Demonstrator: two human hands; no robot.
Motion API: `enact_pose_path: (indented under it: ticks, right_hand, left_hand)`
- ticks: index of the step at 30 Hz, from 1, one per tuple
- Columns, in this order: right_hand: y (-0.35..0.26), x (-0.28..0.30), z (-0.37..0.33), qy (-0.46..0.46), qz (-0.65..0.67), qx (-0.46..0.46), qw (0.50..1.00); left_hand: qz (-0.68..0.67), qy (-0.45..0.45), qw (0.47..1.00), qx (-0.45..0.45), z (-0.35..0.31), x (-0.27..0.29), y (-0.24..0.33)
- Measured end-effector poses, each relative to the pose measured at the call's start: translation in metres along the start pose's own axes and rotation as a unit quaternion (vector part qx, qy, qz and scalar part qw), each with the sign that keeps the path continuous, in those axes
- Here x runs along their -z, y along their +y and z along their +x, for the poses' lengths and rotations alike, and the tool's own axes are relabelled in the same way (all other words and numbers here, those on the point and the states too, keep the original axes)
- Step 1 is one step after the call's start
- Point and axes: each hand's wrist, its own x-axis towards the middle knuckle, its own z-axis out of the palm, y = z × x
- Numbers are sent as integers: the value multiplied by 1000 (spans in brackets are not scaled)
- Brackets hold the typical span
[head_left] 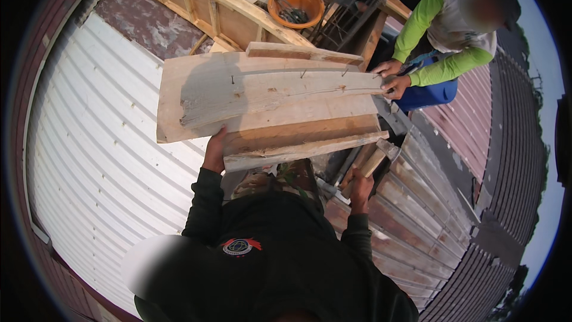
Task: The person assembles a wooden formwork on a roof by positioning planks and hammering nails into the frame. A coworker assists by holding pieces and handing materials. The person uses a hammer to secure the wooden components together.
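Observation:
My left hand [215, 149] is closed on the near edge of a wooden formwork panel [170, 74], at its left part. The panel is a flat plywood sheet with raised boards along both long sides. A grey weathered plank [268, 91] lies along its middle, with several nails [232, 79] sticking up from it. In my right hand [359, 188] is a hammer [374, 162] with a wooden handle, its metal head beside the panel's near right corner. A co-worker's hands [394, 83] are at the plank's right end.
The co-worker [453, 42], in bright green sleeves, is at the upper right beside a blue container [435, 92]. An orange bucket [296, 6] with metal pieces stands behind the panel, near thin steel bars [342, 18]. White corrugated roofing [101, 143] spreads left; rusty sheets [417, 203] lie right.

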Motion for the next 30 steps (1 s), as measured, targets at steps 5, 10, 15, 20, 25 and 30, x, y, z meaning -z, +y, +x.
enact_pose_path:
  ticks: [5,10,15,20,25,30]
  right_hand:
    - [-53,-34,25,-58,-79,43,994]
    - [-90,-69,76,-137,-250,112,952]
    - [-110,-113,145,-267,-374,196,866]
    - [-93,-174,188,-351,-344,305,816]
    - [-53,-206,236,-345,-411,297,790]
    - [-58,-207,231,-417,-396,192,795]
  left_hand:
    - [32,29,999,14,-1,4,2]
    - [155,61,986,12,2,15,2]
    - [149,98,984,-13,11,3,4]
    - [131,74,987,-47,41,63,-8]
    - [196,167,966,-32,51,62,-3]
    - [162,202,966,21,50,70,-2]
